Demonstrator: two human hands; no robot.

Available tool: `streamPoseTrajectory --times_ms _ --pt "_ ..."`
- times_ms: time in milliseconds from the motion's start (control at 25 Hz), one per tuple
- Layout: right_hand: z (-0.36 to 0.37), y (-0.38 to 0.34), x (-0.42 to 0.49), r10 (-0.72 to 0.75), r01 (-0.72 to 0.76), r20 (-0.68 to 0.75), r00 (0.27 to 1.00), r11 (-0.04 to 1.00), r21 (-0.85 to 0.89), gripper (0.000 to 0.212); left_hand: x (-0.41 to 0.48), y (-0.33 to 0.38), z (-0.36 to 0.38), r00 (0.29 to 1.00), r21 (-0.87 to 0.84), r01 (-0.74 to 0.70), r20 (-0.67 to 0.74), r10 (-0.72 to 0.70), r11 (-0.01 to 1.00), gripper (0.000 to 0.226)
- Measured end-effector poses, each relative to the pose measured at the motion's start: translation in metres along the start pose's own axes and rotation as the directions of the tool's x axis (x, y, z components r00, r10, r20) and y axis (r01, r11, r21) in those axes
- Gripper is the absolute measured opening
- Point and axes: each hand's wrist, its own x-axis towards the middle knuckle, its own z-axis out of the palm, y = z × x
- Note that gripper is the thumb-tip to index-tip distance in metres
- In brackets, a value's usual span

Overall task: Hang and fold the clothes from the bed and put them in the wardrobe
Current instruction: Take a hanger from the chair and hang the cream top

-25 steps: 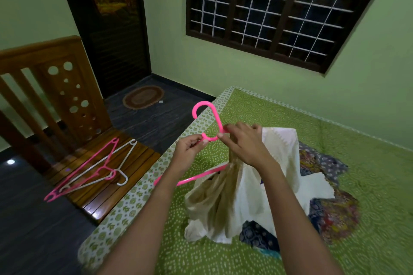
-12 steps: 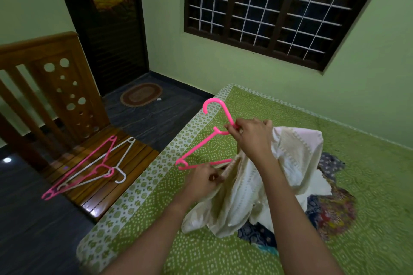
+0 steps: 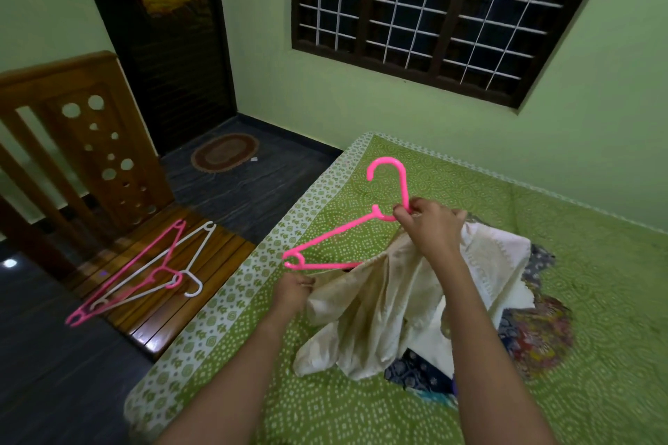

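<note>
Right hand (image 3: 430,224) pinching pink hanger (image 3: 336,238) at neck; left hand (image 3: 292,291) gripping cream garment (image 3: 379,303) near left edge of bed (image 3: 325,390); cloth seeming light, limp; best gripped at shoulders

Home bedroom, bed (image 3: 415,405) with green printed cover, barred window (image 3: 426,11), dark door (image 3: 170,32), oval doormat (image 3: 225,152)

Walls (image 3: 361,97): pale green, as I see them;
Window (image 3: 433,4): far, dark frame, white grille;
Door (image 3: 170,47): dark, far left; oval rug (image 3: 225,152) before it;
Floor (image 3: 260,188): dark planks;
Chair (image 3: 90,141): wooden, left, pierced back
</note>
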Motion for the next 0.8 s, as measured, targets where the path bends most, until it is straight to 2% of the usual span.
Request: streamPoseTrajectory --times_ms 80,120,160,200,280,400,520,600,720,800 --pt "-0.003 0.012 0.0 0.042 -0.043 0.057 0.998 0.999 0.018 0.024 0.007 0.001 -0.014 0.97 -0.247 0.217 -0.055 -0.238 0.944 0.019" --pt "-0.002 0.018 -0.001 0.04 -0.04 0.085 0.996 0.999 -0.001 0.023 0.009 0.002 -0.021 0.954 -0.287 0.251 -0.091 -0.287 0.925 0.021" --pt "0.0 0.024 -0.003 0.025 -0.022 0.106 0.994 0.999 -0.036 0.026 0.011 0.005 -0.028 0.951 -0.282 0.228 -0.14 -0.276 0.932 0.016" --pt "0.003 0.029 -0.006 0.004 0.005 0.122 0.992 0.997 -0.075 0.028 0.009 0.011 -0.034 0.955 -0.245 0.171 -0.196 -0.222 0.954 0.006" --pt "0.009 0.034 -0.01 -0.025 0.039 0.136 0.99 0.994 -0.106 0.026 0.008 0.025 -0.043 0.964 -0.141 0.009 -0.261 -0.046 0.99 0.015" --pt "0.013 0.03 -0.011 0.005 -0.01 0.145 0.989 0.999 0.032 0.029 -0.005 0.057 -0.044 0.952 -0.067 -0.279 -0.148 0.267 0.958 0.027" --pt "0.017 0.027 -0.007 0.039 -0.081 0.165 0.985 0.965 0.25 0.034 -0.023 0.085 -0.032 0.869 -0.08 -0.494 -0.017 0.494 0.866 0.03" --pt "0.021 0.029 -0.006 0.044 -0.106 0.169 0.985 0.919 0.379 0.041 -0.025 0.094 -0.027 0.811 -0.019 -0.585 0.005 0.585 0.811 0.019" --pt "0.022 0.03 -0.006 0.038 -0.106 0.145 0.989 0.864 0.493 0.04 -0.018 0.1 -0.025 0.727 0.305 -0.659 0.025 0.686 0.687 0.025" --pt "0.017 0.029 -0.006 0.001 -0.095 0.164 0.986 0.822 0.562 0.028 -0.017 0.109 -0.026 0.671 0.464 -0.668 0.038 0.741 0.581 0.027"
